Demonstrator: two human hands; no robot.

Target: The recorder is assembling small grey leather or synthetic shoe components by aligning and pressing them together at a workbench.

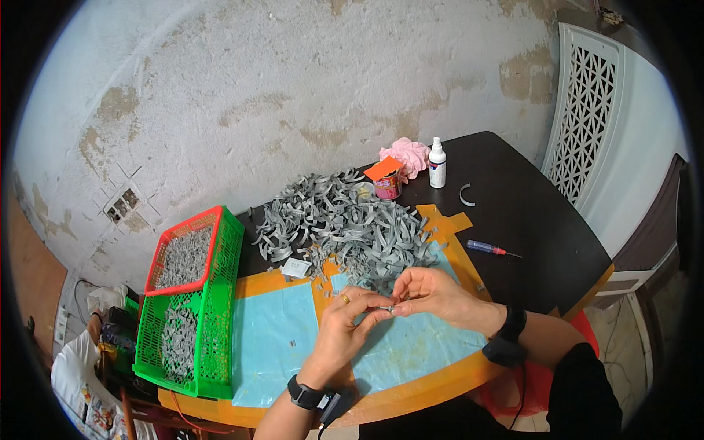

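Note:
Over the blue sheet (275, 334) at the table's front, my two hands meet fingertip to fingertip. My left hand (343, 326) is closed in a pinch on a small grey piece (387, 309), and a ring shows on one finger. From the other side, the thumb and bent fingers of my right hand (434, 297) close on the same piece. Its exact shape is mostly hidden by the fingertips. Just beyond the hands lies a large heap of curved grey strips (345, 220), with smaller grey bits (359, 271) along its near edge.
To the left stand a green basket (227, 293) and a red basket (218, 242), both holding small grey pieces. A white packet (295, 268) lies beside the heap. Farther right are a screwdriver (488, 248), a white bottle (437, 165), a can (389, 185), a pink cloth (408, 154) and a single curved strip (465, 196).

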